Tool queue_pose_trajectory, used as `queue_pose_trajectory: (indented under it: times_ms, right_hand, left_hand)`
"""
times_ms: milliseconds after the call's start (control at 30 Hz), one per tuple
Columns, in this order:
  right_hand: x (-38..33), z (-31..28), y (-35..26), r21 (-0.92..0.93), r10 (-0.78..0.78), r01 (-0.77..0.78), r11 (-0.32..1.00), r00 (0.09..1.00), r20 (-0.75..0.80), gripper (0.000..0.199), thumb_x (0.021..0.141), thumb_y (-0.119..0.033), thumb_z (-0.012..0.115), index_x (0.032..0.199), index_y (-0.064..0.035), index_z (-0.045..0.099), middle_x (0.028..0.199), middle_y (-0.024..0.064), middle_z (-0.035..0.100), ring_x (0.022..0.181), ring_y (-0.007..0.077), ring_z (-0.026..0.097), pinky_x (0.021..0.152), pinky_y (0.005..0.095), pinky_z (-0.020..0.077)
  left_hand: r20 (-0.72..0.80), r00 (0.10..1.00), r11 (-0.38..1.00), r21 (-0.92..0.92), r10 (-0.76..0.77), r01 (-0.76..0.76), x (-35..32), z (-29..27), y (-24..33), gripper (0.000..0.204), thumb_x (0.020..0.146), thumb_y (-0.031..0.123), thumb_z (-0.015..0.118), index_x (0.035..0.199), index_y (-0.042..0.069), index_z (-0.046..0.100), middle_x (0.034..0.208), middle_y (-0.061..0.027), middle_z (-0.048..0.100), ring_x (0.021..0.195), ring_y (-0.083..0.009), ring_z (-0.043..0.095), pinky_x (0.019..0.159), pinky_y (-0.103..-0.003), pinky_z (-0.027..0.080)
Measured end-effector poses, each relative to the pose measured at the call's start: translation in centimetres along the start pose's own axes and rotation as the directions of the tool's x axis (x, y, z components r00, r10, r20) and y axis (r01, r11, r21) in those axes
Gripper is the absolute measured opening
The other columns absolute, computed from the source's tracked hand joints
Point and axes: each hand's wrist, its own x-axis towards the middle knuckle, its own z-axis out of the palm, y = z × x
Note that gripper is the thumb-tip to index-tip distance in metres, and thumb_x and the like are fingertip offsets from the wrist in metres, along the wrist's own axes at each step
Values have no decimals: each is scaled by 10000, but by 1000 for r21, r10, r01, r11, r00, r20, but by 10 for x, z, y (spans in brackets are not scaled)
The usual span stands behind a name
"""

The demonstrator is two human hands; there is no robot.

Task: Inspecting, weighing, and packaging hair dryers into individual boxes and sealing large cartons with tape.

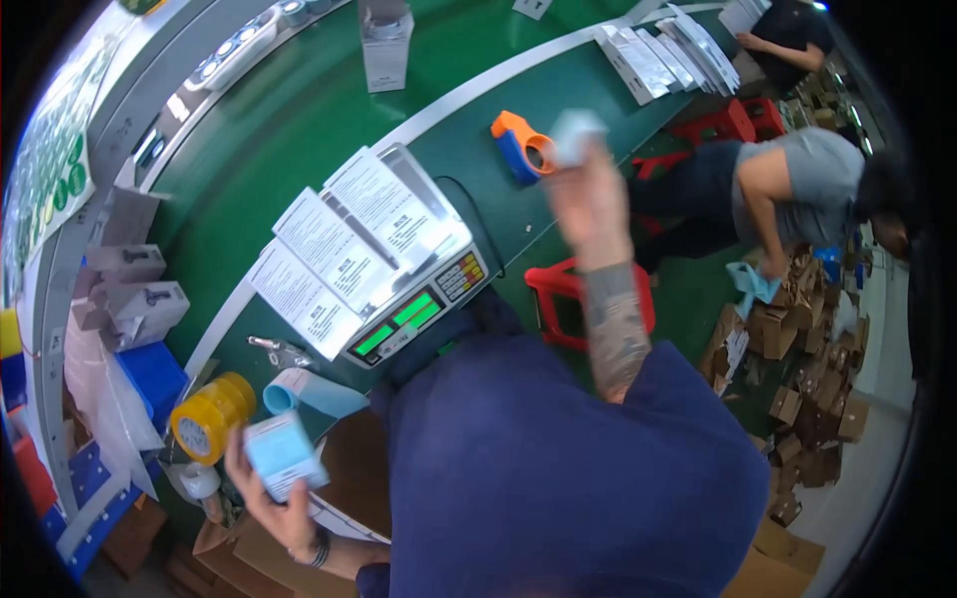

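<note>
At the lower left, my left hand [264, 503] grips a light blue block with a white printed face [286, 455]; I cannot make out its exact kind. A curled strip of light blue and white labels [314, 393] lies close beyond it, beside stacked rolls of yellow tape [212, 417]. My right hand [590, 199] is raised over the table's right edge, smeared by motion. A small pale object [578, 137] shows at its fingertips. Just left of that hand lies an orange and blue tape dispenser [522, 148]. White printed boxes [349, 244] lie in rows on a digital scale [424, 309].
A white box [386, 60] stands on the green table [239, 169], with more white boxes [648, 62] at the far right. A red stool [546, 299] is below my right arm. A person in grey [817, 164] bends over cardboard [797, 339]; another person [793, 45] stands farther back.
</note>
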Motion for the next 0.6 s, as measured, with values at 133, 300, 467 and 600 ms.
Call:
queue_pose_trajectory:
  times_ms: [133, 300, 467, 600]
  right_hand:
    - [52, -155, -118, -63, -248, 252, 966, 823, -512, 266, 932, -296, 618, 1002, -46, 562, 740, 30, 528, 574, 115, 482, 502, 247, 402]
    - [49, -246, -156, -187, -415, 380, 906, 706, -574, 252, 937, -296, 609, 915, -50, 558, 733, 39, 503, 585, 133, 478, 488, 254, 396]
    - [20, -283, -192, -280, -511, 430, 858, 659, -552, 274, 938, -266, 584, 1019, -5, 556, 926, 109, 573, 757, 206, 576, 563, 280, 467]
    - [-3, -300, -211, -395, -634, 497, 772, 570, -522, 318, 939, -243, 565, 1102, 30, 555, 1081, 165, 629, 894, 264, 655, 623, 300, 523]
  left_hand:
    - [-202, 945, 909, 283, -256, 306, -44, -85, -55, 470, 777, 175, 655, 1206, 4, 571, 1424, -191, 398, 1274, -335, 412, 1027, -400, 366]
    - [-404, 710, 717, 168, -576, 677, -87, -170, -192, 480, 808, 189, 653, 1224, -31, 559, 1358, -230, 452, 1183, -348, 487, 1006, -372, 390]
    - [-423, 831, 342, 769, -361, 540, -100, -187, -309, 504, 749, 308, 697, 1004, -122, 635, 1041, -245, 593, 878, -365, 550, 831, -402, 463]
    - [-414, 695, 345, 649, -588, 678, -50, -135, -334, 502, 704, 376, 732, 874, -90, 656, 943, -245, 601, 908, -390, 534, 821, -399, 460]
